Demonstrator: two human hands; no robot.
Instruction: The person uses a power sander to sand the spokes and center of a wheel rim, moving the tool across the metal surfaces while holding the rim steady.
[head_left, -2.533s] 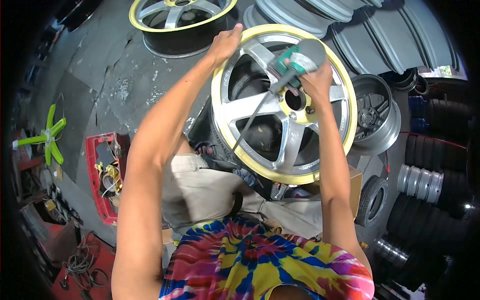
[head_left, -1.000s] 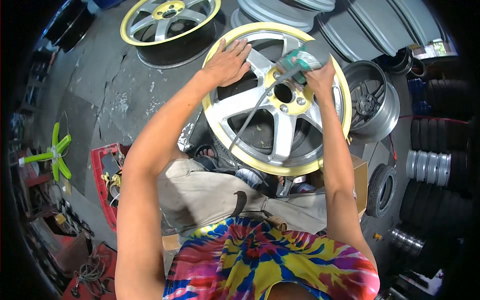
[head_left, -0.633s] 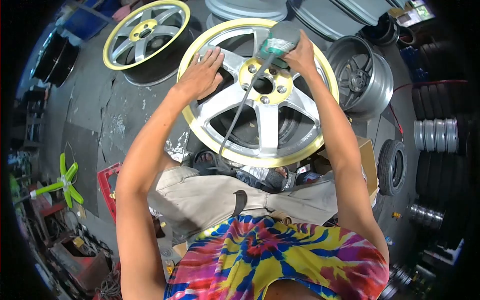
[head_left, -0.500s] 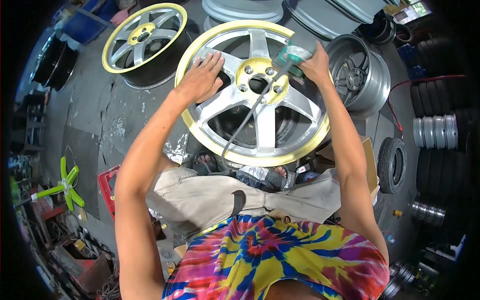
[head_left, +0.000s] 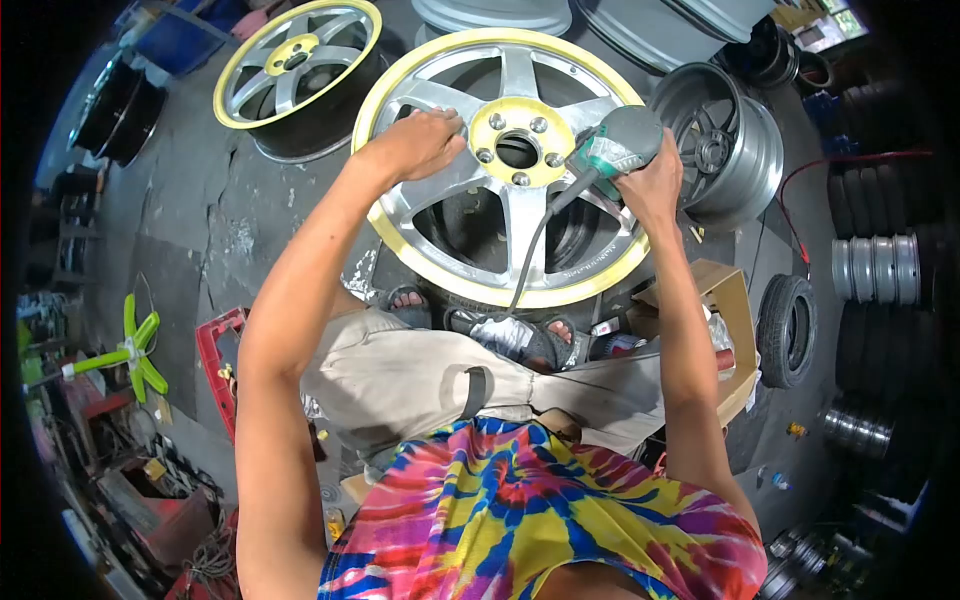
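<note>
A large alloy wheel rim [head_left: 524, 225] lies face up before me, with bare silver spokes and yellow on its outer lip and hub. My left hand [head_left: 422, 143] rests at its upper-left spoke, fingers curled over it and the tips hidden. In my right hand [head_left: 652, 185] is a green and grey power sander [head_left: 622, 138], held by its body above the right side of the rim. The sander's round grey pad faces up and away from the spokes. Its dark cord [head_left: 535, 245] hangs across the rim towards my feet.
Another yellow-lipped rim [head_left: 295, 60] stands at upper left, a grey rim [head_left: 715, 150] at right. An open cardboard box [head_left: 738, 310] and a small tire [head_left: 787, 330] sit right of my legs. A red crate [head_left: 212, 365] and a green fan [head_left: 135, 350] are at left.
The sander has swung down and right, off the spokes, and its pad has turned into view. My left hand has gone from flat with fingers stretched to curled, shifting slightly right.
</note>
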